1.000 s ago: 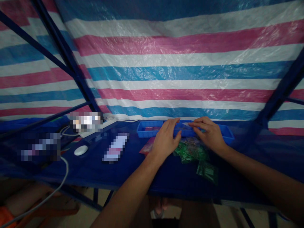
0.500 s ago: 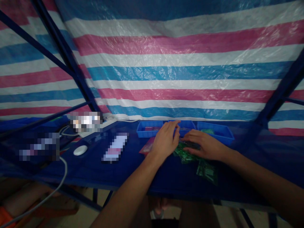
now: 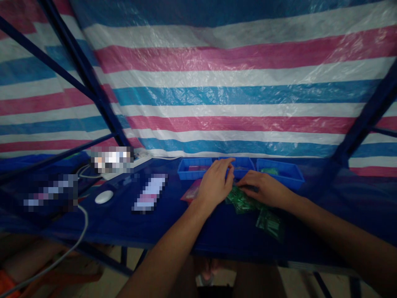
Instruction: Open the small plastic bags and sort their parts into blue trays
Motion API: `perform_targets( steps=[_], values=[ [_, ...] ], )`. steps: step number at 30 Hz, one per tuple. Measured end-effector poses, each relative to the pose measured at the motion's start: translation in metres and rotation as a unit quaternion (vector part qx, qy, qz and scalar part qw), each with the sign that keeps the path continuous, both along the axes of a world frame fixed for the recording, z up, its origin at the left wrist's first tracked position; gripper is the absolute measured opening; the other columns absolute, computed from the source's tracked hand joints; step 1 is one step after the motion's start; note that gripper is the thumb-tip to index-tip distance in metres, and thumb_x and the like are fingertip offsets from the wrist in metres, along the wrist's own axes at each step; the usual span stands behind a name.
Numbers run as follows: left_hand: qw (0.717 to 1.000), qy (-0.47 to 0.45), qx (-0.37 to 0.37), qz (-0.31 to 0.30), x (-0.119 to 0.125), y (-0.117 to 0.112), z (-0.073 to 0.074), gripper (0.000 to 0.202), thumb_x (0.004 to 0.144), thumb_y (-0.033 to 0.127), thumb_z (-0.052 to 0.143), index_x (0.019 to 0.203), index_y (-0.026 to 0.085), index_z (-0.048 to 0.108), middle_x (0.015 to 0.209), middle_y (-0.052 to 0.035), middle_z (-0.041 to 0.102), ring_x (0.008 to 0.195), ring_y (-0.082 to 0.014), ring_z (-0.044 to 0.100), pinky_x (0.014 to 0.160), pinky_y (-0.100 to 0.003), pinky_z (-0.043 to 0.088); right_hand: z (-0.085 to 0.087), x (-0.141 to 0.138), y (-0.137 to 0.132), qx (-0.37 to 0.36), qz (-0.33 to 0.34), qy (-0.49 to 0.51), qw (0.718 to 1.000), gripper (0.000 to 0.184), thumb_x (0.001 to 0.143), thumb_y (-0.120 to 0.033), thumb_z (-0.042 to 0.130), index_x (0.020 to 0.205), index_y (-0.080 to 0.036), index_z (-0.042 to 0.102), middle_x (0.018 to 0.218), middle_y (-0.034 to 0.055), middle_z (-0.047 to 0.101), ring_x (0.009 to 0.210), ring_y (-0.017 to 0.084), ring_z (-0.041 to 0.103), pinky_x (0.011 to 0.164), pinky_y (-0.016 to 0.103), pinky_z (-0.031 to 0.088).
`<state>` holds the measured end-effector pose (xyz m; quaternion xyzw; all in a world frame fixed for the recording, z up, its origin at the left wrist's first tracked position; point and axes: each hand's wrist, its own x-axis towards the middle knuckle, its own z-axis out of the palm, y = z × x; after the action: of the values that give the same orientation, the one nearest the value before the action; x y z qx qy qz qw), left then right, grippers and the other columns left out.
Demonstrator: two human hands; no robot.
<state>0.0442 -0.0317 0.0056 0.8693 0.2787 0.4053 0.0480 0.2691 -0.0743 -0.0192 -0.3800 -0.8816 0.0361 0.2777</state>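
A loose pile of small green packets [image 3: 245, 203] lies on the blue table [image 3: 186, 227], and one more green packet [image 3: 271, 223] sits nearer to me. My right hand [image 3: 263, 188] rests on top of the pile, its fingers drawn together on a packet at the pile's far edge. My left hand [image 3: 215, 182] hovers just left of the pile with its fingers stretched forward towards the middle blue tray [image 3: 245, 162] and nothing in them. A pink packet [image 3: 190, 193] shows partly under my left wrist.
Three shallow blue trays stand in a row at the back, left [image 3: 194, 167] to right [image 3: 281, 171]. A white mouse [image 3: 104, 196] with its cable, a power strip and blurred items lie to the left. A striped tarpaulin [image 3: 217, 91] and dark frame poles close in the table.
My right hand came down from above the trays, where it held something small, onto the green pile and pulled slightly left. My left hand has barely moved.
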Motion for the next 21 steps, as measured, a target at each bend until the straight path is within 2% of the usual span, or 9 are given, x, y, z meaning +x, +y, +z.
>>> perform_targets(
  steps=[7, 13, 21],
  values=[
    [1.0, 0.003, -0.001, 0.0, 0.0003, 0.0001, 0.0, 0.036, 0.102, 0.018, 0.051, 0.138, 0.017, 0.057, 0.125, -0.0118, 0.071, 0.119, -0.0264, 0.064, 0.109, -0.047, 0.052, -0.0001, -0.0006, -0.0007, 0.032, -0.033, 0.025, 0.999, 0.023, 0.099, -0.019, 0.064, 0.118, -0.026, 0.076, 0.108, 0.0055, 0.079, 0.101, 0.024, 0.073, 0.09, 0.038, 0.058],
    [0.999, 0.011, 0.004, -0.034, 0.0013, -0.0024, 0.0026, 0.036, 0.102, 0.017, 0.052, 0.138, 0.018, 0.057, 0.12, -0.0086, 0.072, 0.122, -0.0257, 0.061, 0.113, -0.047, 0.05, 0.0015, 0.0032, 0.0002, 0.044, -0.091, 0.07, 0.992, 0.022, 0.102, -0.023, 0.062, 0.117, -0.026, 0.077, 0.107, 0.0041, 0.081, 0.096, 0.023, 0.076, 0.087, 0.037, 0.059],
    [0.997, 0.045, -0.033, -0.052, 0.0013, -0.0032, -0.0005, 0.049, 0.1, 0.02, 0.056, 0.148, 0.021, 0.052, 0.123, -0.0081, 0.073, 0.129, -0.0269, 0.058, 0.115, -0.049, 0.049, -0.0021, 0.0074, 0.0037, 0.067, -0.095, 0.104, 0.988, 0.023, 0.101, -0.025, 0.061, 0.118, -0.029, 0.077, 0.11, 0.0044, 0.082, 0.098, 0.025, 0.078, 0.087, 0.04, 0.062]
  ],
)
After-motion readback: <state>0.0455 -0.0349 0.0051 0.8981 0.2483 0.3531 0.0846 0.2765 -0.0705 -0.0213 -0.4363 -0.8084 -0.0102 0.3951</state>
